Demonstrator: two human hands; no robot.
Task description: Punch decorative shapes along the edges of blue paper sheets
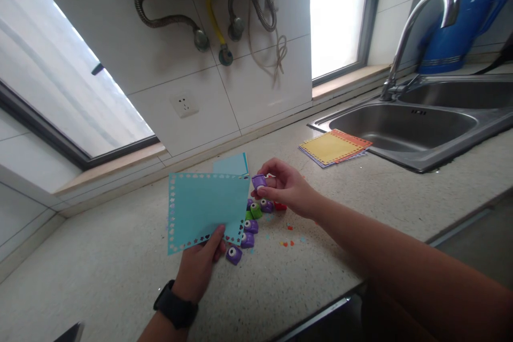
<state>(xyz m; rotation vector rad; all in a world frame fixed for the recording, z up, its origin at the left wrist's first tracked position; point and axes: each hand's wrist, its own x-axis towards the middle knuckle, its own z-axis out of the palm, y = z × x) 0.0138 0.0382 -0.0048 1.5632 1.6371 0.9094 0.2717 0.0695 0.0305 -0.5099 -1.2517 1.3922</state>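
My left hand [206, 259] grips a light blue sheet of paper [206, 208] by its lower edge, thumb on top. Small shapes are punched along the sheet's left, top and bottom edges and low on its right edge. Between the fingers and thumb of my right hand [286, 187] is a purple craft punch [259, 183], held at the sheet's upper right corner. Whether the paper sits inside its slot I cannot tell. Below and behind the sheet lie several more punches, among them a purple one [234, 255], a green one [255, 210] and a red one [280, 206].
Punched paper bits [286, 243] are scattered on the speckled counter [120, 256]. Behind the held sheet lies more blue paper [232, 164]. A stack of punched sheets, yellow on top [331, 148], rests beside the steel sink [417, 163]. A blue jug [457, 32] stands behind the faucet [412, 26].
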